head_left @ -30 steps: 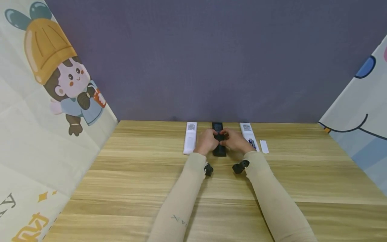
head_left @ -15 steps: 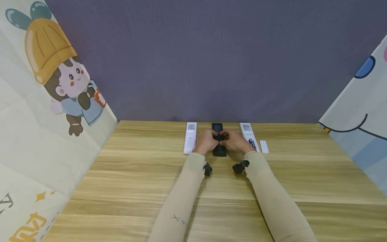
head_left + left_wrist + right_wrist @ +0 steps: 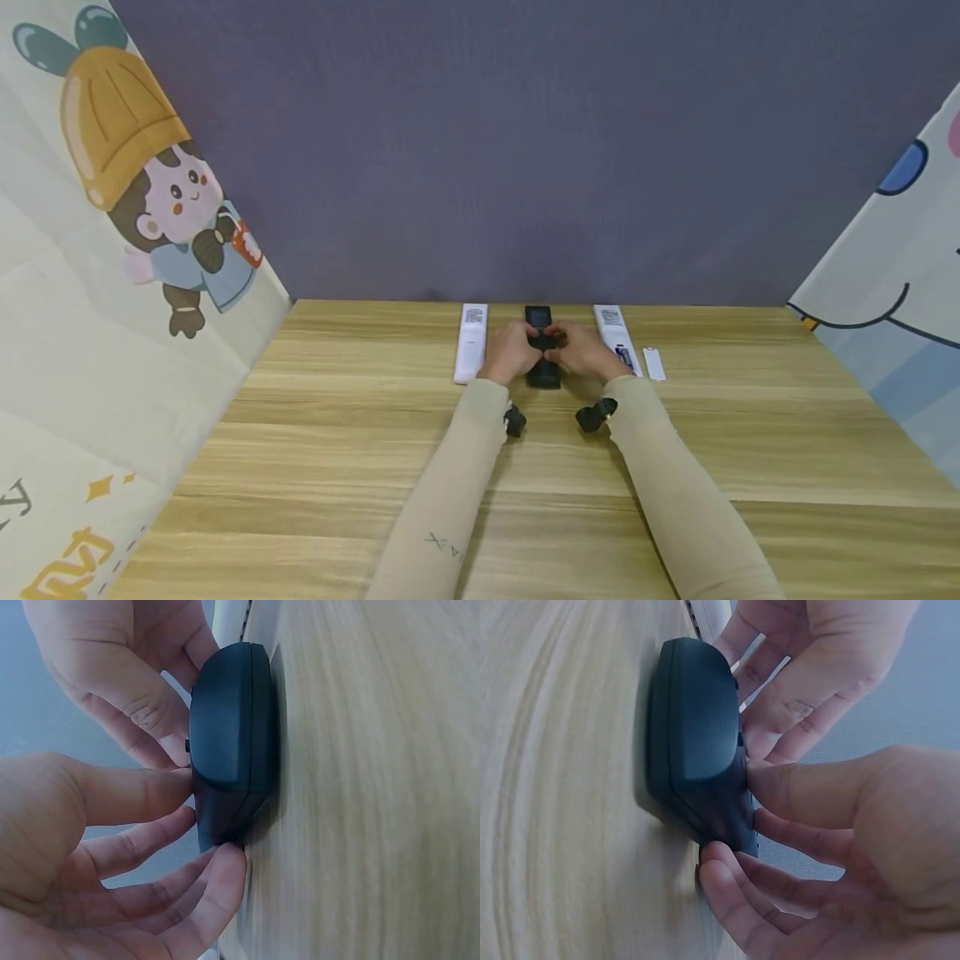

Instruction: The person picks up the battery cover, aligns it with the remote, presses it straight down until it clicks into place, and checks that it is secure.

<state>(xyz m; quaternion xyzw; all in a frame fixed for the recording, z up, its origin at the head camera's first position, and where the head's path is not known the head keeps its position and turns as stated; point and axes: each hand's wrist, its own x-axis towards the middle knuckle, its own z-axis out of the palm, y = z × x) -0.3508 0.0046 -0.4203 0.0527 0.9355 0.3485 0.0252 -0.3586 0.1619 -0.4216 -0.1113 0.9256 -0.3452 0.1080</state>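
A black remote control [image 3: 543, 377] lies on the wooden table with its labelled back up. My left hand [image 3: 510, 352] holds its left side, the thumb on top and other fingers [image 3: 223, 877] down along the edge. From the opposite side my right hand [image 3: 583, 350] holds it too, its thumb [image 3: 810, 791] on the upper face and fingertips at the side. Both thumbs meet close together over the middle of the remote, hiding that part in the head view. In the right wrist view, the rounded near end of the remote [image 3: 701, 712] shows.
To the left lies a white remote [image 3: 471, 348], back up. On the right, another white remote [image 3: 611, 320] has its battery bay open with a battery [image 3: 624, 357] showing. Beside it is a small white battery cover [image 3: 654, 364]. A dark grey panel [image 3: 525, 167] borders the table's far edge.
Both hands stay on the black remote with almost no movement. The left wrist has shifted slightly to the left.
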